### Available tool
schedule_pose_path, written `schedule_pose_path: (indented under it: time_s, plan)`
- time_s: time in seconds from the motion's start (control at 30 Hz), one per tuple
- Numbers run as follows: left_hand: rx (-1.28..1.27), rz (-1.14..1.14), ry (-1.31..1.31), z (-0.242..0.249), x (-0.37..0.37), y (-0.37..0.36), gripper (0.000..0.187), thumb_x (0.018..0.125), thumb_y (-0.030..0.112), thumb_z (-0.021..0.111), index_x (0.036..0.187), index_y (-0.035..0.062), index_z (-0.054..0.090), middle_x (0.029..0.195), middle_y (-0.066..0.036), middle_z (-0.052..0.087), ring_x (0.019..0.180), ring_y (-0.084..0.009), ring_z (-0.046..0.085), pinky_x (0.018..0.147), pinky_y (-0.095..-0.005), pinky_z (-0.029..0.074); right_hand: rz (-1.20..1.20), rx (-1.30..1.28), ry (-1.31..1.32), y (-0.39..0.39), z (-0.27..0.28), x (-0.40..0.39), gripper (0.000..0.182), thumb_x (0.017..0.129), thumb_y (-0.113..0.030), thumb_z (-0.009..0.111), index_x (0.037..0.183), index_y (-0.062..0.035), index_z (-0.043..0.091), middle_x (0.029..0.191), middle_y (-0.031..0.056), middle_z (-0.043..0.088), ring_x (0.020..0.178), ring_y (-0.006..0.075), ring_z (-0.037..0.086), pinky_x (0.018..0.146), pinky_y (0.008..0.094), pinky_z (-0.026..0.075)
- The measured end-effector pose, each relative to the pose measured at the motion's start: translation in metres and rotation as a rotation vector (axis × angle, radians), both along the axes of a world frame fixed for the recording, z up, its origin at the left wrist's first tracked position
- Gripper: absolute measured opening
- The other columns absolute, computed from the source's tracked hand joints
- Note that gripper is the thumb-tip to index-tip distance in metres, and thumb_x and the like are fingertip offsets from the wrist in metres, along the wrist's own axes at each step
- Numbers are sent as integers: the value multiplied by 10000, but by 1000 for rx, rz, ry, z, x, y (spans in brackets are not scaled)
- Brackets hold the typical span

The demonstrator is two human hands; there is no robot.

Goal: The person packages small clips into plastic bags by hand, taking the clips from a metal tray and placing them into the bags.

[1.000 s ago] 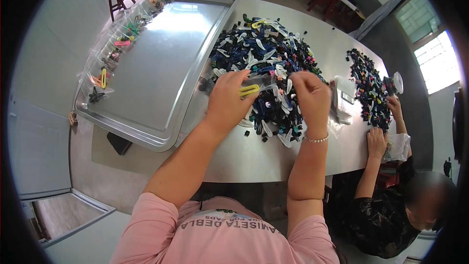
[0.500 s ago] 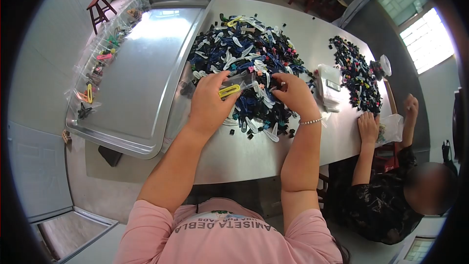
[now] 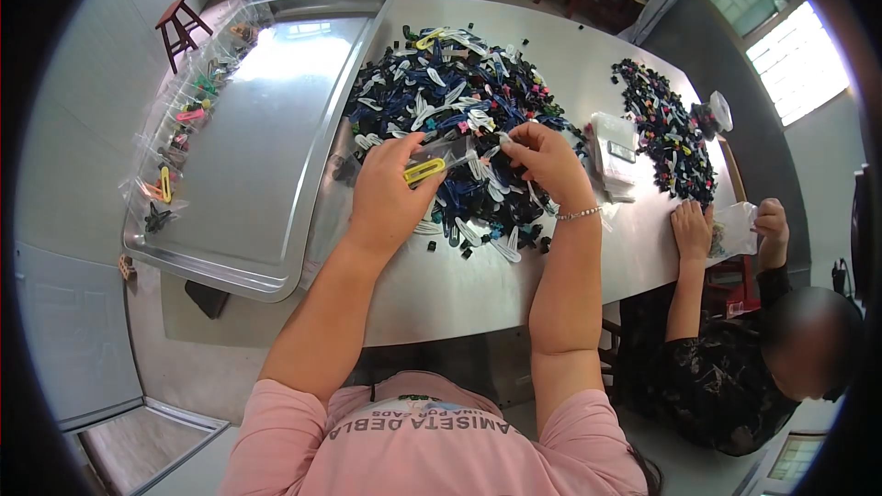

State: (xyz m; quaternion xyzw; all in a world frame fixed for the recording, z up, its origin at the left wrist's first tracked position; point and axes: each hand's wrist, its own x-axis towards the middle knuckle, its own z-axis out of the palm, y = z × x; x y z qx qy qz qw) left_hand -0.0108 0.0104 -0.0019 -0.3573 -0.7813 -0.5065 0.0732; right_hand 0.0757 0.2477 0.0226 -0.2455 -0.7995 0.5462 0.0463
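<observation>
My left hand (image 3: 390, 179) is closed on a clear plastic bag (image 3: 455, 151) with a yellow snap hair clip (image 3: 424, 171) inside. The bag's far end reaches right, over a heap of hair clips (image 3: 441, 96) in white, navy and black with small coloured pieces. Just right of the bag, my right hand (image 3: 551, 165) pinches thumb and forefinger together above the heap. Something small and whitish shows at those fingertips, too small to name.
To the left lies a large metal tray (image 3: 317, 142) with filled clear bags (image 3: 188, 115) along its far-left edge. A stack of clear bags (image 3: 613, 161) sits right of the heap. Beyond it are a second clip pile (image 3: 666, 129) and a co-worker (image 3: 726, 367) holding a bag (image 3: 732, 230).
My right hand has shifted a little up and left, its fingertips now drawn together. My left hand stays on the bag. The co-worker's raised hand has come down to their bag.
</observation>
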Motion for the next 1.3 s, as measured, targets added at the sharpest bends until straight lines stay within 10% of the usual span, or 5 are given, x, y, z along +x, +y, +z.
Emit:
schedule_pose_path:
  time_s: [0.3, 0.5, 0.73, 1.03, 1.3]
  plan:
    - [-2, 6, -8, 3, 2, 0, 454, 758, 154, 781, 1159, 5, 630, 1038, -153, 659, 997, -347, 602, 876, -425, 481, -140, -654, 107, 2, 2, -11, 423, 1041, -374, 454, 1094, 5, 633, 907, 70, 672, 791, 157, 687, 621, 229, 592]
    - [-31, 5, -18, 5, 2, -2, 468, 764, 135, 792, 1183, 11, 625, 1087, -154, 654, 1022, -319, 624, 902, -385, 485, 83, -1016, 368, 3, -5, -13, 373, 1034, -198, 455, 1200, 121, 556, 1130, 219, 655, 1054, 286, 684, 788, 304, 634]
    - [15, 17, 5, 3, 2, -1, 435, 766, 152, 768, 1153, 4, 638, 1067, -166, 650, 1021, -360, 594, 898, -432, 479, 110, -859, 405, -17, 4, -10, 308, 986, -8, 500, 1257, 135, 523, 1144, 223, 647, 1067, 285, 678, 805, 284, 633]
    - [0, 9, 23, 2, 2, -2, 443, 773, 155, 764, 1165, -1, 629, 1079, -168, 645, 1027, -357, 593, 904, -427, 480, -23, -935, 377, -3, -13, -18, 431, 1051, -290, 463, 1232, 88, 561, 1046, 165, 669, 912, 228, 703, 680, 207, 620]
    - [-92, 65, 86, 1, 2, -2, 495, 753, 129, 778, 1200, 2, 608, 1130, -156, 619, 1086, -347, 571, 936, -418, 485, 146, -1153, 534, -31, 4, -14, 505, 1067, -367, 377, 1295, 60, 518, 1143, 194, 625, 1116, 328, 625, 926, 414, 576]
